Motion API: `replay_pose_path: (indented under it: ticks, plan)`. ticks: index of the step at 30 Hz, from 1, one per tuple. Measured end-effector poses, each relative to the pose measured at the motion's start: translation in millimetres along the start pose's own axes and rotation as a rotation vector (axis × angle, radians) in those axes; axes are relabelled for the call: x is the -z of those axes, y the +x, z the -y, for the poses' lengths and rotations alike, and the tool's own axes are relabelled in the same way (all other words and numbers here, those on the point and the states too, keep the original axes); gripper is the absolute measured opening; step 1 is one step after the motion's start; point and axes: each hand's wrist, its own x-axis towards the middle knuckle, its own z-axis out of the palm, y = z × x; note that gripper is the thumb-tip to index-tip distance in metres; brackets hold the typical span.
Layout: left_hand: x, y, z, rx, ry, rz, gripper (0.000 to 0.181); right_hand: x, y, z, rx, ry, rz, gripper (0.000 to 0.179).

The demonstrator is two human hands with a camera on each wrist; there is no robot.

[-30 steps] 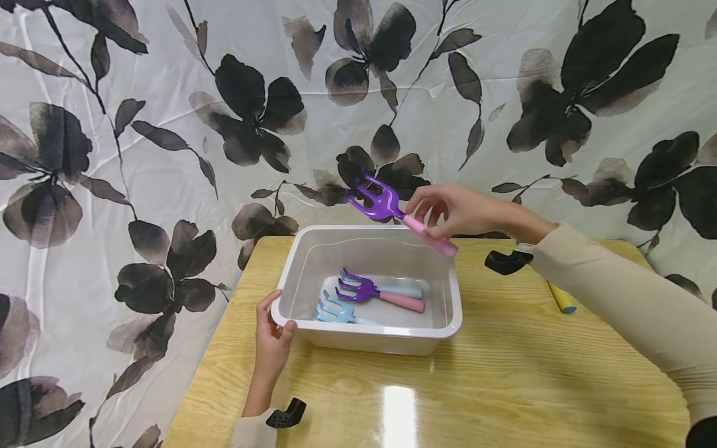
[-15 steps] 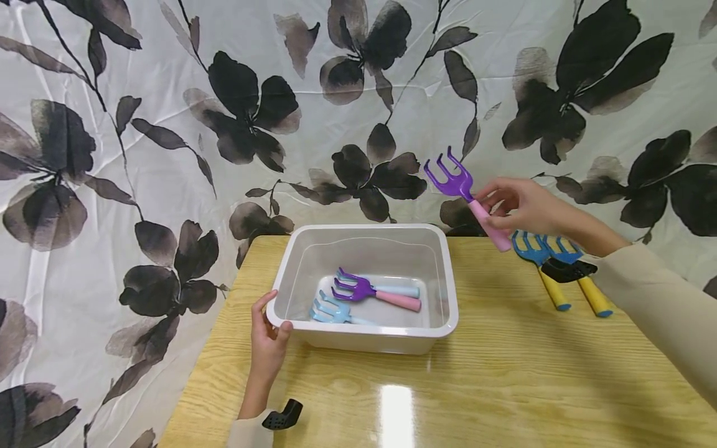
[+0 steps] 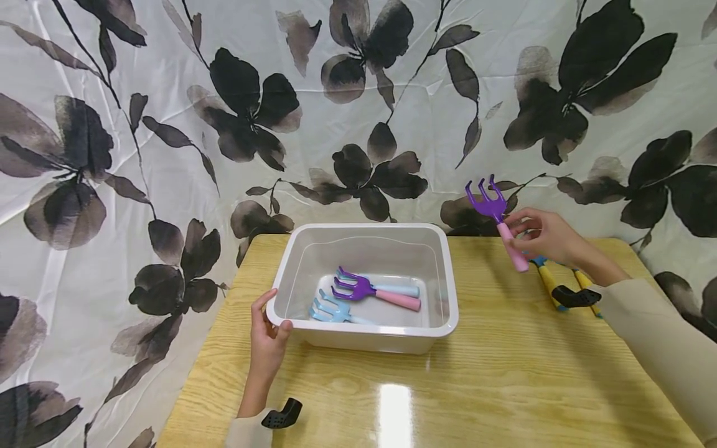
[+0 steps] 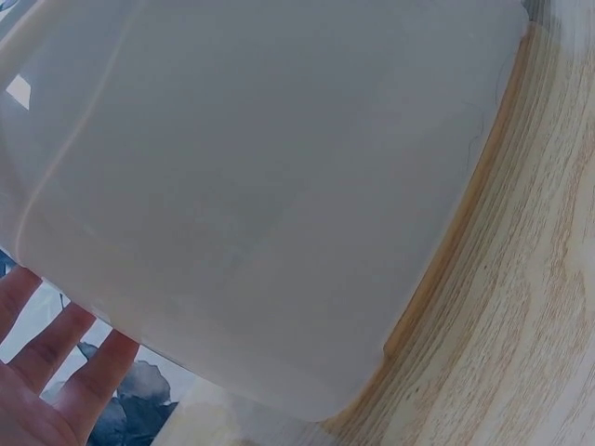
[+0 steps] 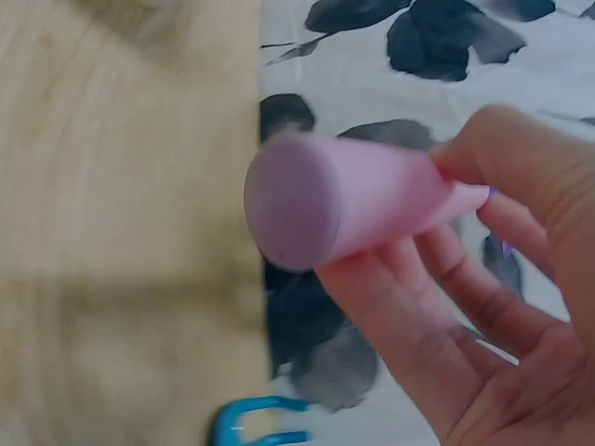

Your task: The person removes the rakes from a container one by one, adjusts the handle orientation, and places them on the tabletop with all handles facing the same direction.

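My right hand (image 3: 546, 236) pinches the pink handle of a purple hand rake (image 3: 493, 202) above the table, right of the bin, prongs pointing up. In the right wrist view the handle's rounded end (image 5: 296, 200) faces the camera, with fingers and thumb about it. My left hand (image 3: 267, 345) grips the left front corner of a white plastic bin (image 3: 364, 342). Inside the bin lie another purple rake with a pink handle (image 3: 399, 300) and two light blue rakes; one light blue rake (image 3: 332, 309) is in front, the other mostly hidden behind the purple one.
Two blue rakes with yellow handles (image 3: 548, 283) lie on the wooden table (image 3: 504, 373) at the right, partly hidden by my right hand and wrist. A floral cloth (image 3: 168, 93) hangs behind the table's back edge.
My right hand has carried the purple rake from above the bin out to the right, then lowered it slightly. The left hand stays at the bin's corner.
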Motion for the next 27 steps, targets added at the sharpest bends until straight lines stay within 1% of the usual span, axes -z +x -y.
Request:
replay_pose_path:
  ticks: [5, 8, 10, 13, 17, 21, 24, 27]
  plan:
    - [-0.4, 0.0, 0.0, -0.004, 0.006, 0.0, 0.069, -17.3, -9.3, -30.1, -0.066, 0.123, -0.004, 0.052]
    - [-0.2, 0.0, 0.1, -0.004, 0.019, -0.002, 0.068, -28.6, -13.8, -46.2, -0.117, 0.159, 0.005, 0.056]
    - [-0.1, -0.3, 0.1, -0.002, 0.023, -0.001, 0.067, -35.0, -16.3, -56.1, -0.151, 0.148, 0.008, 0.058]
    - [0.0, -0.7, 0.1, 0.005, 0.022, 0.0, 0.066, -42.3, -18.5, -67.5, -0.19, 0.089, 0.011, 0.06]
    - [-0.4, 0.2, -1.3, 0.007, 0.018, -0.002, 0.066, -46.8, -17.5, -76.7, -0.207, 0.03, 0.014, 0.059]
    - [-1.5, 1.6, -3.2, 0.007, 0.018, 0.001, 0.066, -46.5, -16.3, -79.9, -0.215, 0.0, 0.009, 0.058]
    - [-2.0, 2.5, -3.7, 0.008, 0.015, 0.004, 0.066, -45.7, -15.8, -80.0, -0.243, -0.012, 0.022, 0.056]
    - [-2.5, 3.6, -4.1, 0.006, 0.007, 0.003, 0.067, -44.6, -14.3, -79.4, -0.262, -0.058, 0.028, 0.054]
